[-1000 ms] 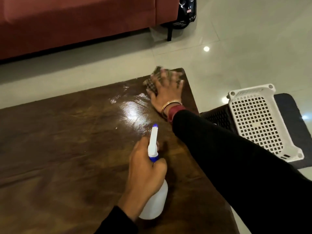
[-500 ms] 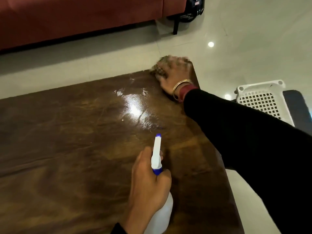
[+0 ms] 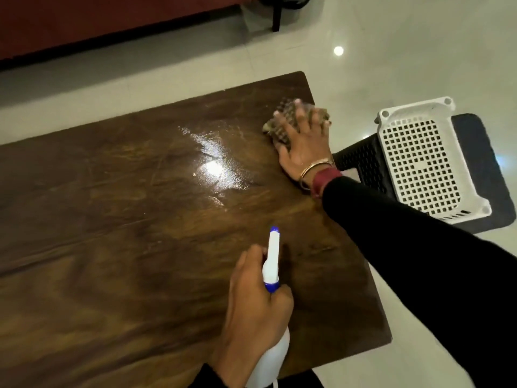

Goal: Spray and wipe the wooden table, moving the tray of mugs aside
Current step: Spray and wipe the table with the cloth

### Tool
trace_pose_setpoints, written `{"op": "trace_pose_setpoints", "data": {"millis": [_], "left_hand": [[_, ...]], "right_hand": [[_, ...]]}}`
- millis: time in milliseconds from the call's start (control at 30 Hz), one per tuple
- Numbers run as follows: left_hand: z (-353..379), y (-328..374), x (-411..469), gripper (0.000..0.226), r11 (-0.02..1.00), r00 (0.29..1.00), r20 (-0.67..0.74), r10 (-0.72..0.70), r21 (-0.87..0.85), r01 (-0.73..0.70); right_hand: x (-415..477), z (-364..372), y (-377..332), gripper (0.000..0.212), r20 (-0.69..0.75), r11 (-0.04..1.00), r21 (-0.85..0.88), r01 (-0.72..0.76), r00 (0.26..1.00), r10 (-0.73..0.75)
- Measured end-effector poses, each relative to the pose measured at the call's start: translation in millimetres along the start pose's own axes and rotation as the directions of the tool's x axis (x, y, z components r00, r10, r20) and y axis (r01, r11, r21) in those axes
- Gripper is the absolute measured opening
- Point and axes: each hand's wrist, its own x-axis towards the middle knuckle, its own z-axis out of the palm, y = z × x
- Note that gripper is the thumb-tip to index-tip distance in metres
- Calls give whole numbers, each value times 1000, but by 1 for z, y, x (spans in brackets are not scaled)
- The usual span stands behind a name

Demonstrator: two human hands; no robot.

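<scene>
1. right hand point(image 3: 303, 144) flat, fingers spread, pressing a checked cloth point(image 3: 282, 121) onto the wooden table point(image 3: 112, 219) by its far right corner.
2. left hand point(image 3: 257, 298) wrapped round a white spray bottle point(image 3: 272, 261) near the tabletop's near right corner, nozzle toward the wet sheen point(image 3: 212, 163).
3. white perforated basket point(image 3: 414, 107) on a dark stool point(image 3: 475, 141) off the right edge.

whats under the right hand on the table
A checked cloth, pressed flat on the wooden table by the right hand. Its edges show around the hand; its middle and the wood beneath are covered.
</scene>
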Motion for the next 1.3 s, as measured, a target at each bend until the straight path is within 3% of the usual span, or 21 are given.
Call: {"op": "trace_pose_setpoints", "data": {"millis": [100,167,267,300,367,467,567,667,800,867,1000,1100,1200,1300], "left_hand": [[4,2,-6,27,1000,1000,-3,3,6,-3],[4,0,-11,30,1000,1000,7,-22,-3,22],[1,-11,-16,67,995,992,91,-91,45,87],[1,-15,-20,67,995,990,109,-87,52,82],[1,-17,-31,46,998,996,91,-24,55,19],[6,-20,-45,35,995,996,58,71,65,-75],[7,-25,-51,29,996,995,53,81,45,-83],[4,-23,-59,28,993,993,45,111,27,-113],[2,-30,-69,36,987,988,59,146,53,-149],[5,-36,-77,30,989,989,50,138,48,-141],[23,-45,-101,48,993,993,12,116,23,-117],[36,-46,-110,50,996,995,26,93,9,-93],[46,-43,-120,46,998,997,46,63,25,-65],[54,-38,-129,44,1000,998,59,16,25,-18]], "right_hand": [[-74,21,-20,84,16,967,-26,253,967,-252],[-147,28,-8,85,63,940,-10,340,939,-339],[-211,24,39,80,87,967,-14,253,964,-251],[-210,20,53,79,84,981,-3,193,978,-192],[-184,13,62,78,38,999,41,34,999,-36],[-132,19,29,79,-39,984,73,-162,986,165],[-155,35,-12,82,-30,997,65,-33,999,35],[-261,51,-24,77,4,984,84,156,988,-156],[-327,47,21,83,48,998,57,20,999,-22],[-288,36,46,84,22,996,76,-36,999,34],[-193,32,37,78,-54,983,93,-159,985,165],[-208,40,9,82,-53,996,75,-52,997,56],[-305,51,4,80,-6,987,80,137,990,-137],[-379,53,37,83,29,995,85,55,998,-58]]}}
